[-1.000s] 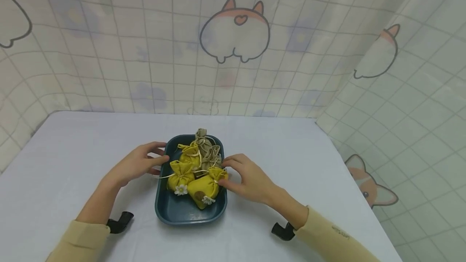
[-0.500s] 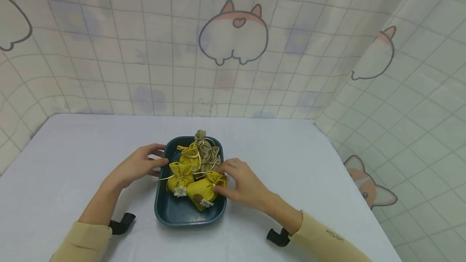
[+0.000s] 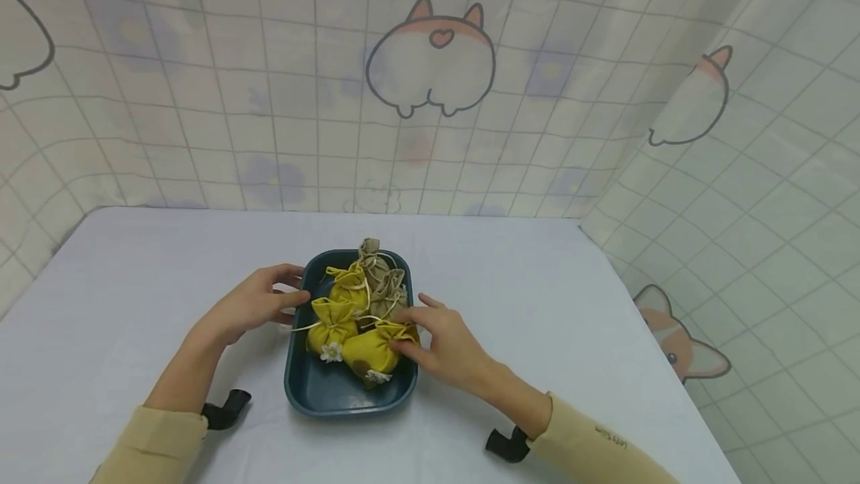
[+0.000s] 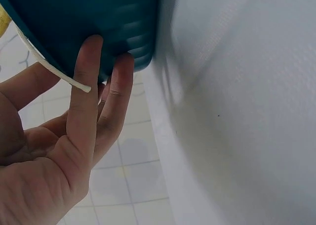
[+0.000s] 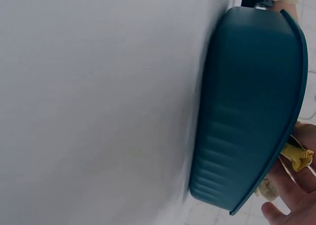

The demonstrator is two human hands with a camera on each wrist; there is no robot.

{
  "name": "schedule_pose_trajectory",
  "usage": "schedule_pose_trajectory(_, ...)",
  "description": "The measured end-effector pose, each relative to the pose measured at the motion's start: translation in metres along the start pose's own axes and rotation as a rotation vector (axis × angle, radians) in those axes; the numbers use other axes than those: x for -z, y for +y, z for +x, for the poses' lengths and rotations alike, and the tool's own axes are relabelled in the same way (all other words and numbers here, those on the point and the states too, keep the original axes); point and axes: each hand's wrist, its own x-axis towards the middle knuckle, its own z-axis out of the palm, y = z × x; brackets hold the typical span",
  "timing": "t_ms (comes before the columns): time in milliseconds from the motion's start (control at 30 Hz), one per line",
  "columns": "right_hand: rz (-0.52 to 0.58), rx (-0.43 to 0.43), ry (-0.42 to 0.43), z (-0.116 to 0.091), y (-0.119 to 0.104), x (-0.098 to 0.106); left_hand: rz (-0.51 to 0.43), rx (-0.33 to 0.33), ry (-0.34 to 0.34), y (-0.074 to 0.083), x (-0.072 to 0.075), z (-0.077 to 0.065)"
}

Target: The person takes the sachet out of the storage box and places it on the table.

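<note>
Pouch of yellow cloth (image 3: pixel 368 351) lay inside the tray (image 3: pixel 343 396) toward its right wall, its neck pinched by the right hand (image 3: pixel 449 342); the left hand (image 3: pixel 250 306), loosely spread, touched the tray's outer left wall. Four other pouches (image 3: pixel 332 332) shared the tray.

Left sleeve (image 3: pixel 151 443) I make out as tan, a crease near the cuff. Right sleeve (image 3: pixel 591 443) same tan; dark lettering (image 3: pixel 610 437) along the forearm, too small for me to read surely. Left wrist fitting (image 3: pixel 228 409): black, curved, tube-like. Right wrist fitting (image 3: pixel 505 446): black, bent, blunt-ended.
</note>
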Motion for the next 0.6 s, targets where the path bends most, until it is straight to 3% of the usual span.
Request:
schedule_pose_trajectory(133, 0.078, 0.022, 0.053, 0.001, -0.003, 0.000, -0.004, 0.006, 0.003, -0.001, 0.000, 0.001)
schedule_pose_trajectory(300, 0.154, -0.021, 0.083, 0.003, -0.011, 0.007, -0.012, 0.020, 0.003, -0.002, -0.001, 0.001)
schedule_pose_trajectory(600, 0.228, -0.060, 0.186, 0.012, -0.020, 0.035, -0.010, 0.021, 0.012, 0.000, -0.002, 0.001)
